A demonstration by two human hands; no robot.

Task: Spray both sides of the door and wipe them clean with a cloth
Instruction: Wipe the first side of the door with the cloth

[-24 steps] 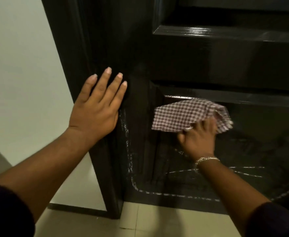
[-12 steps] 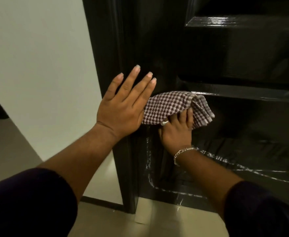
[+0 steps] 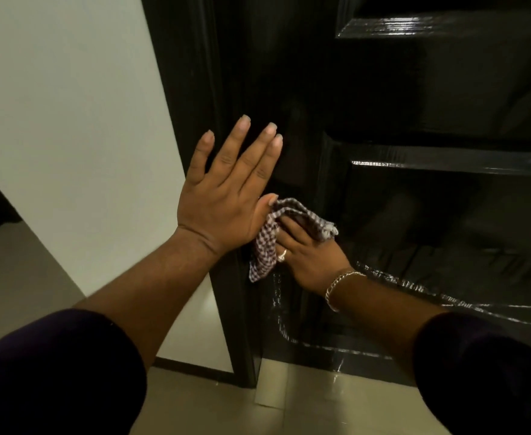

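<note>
— What's the scene at the doorway?

— A person leans toward a dark, glossy panelled door, both arms out in dark sleeves. The left hand lies flat against the door's edge stile, its fingers straight and slightly spread, holding nothing.

— And the other hand?

— The right hand is lower, just beside the left, at the left edge of the bottom panel. Its fingers are curled into a checked cloth, bunching it against the wood. A ring shows on one finger and a chain bracelet on the wrist.

— Where does the cloth sit exactly?

— Between the two hands, touching the left thumb at its top; a loose end hangs down the stile below the right hand's grip.

— Any sign of spray?

— Pale streaks and beads of wet run across the bottom panel to the right of the wrist, and a line of them trails down and along the panel's lower moulding. I can't see a spray bottle from here.

— What surrounds the door?

— A plain pale wall to the left, a dark skirting strip at its foot, and light floor tiles beneath.
</note>
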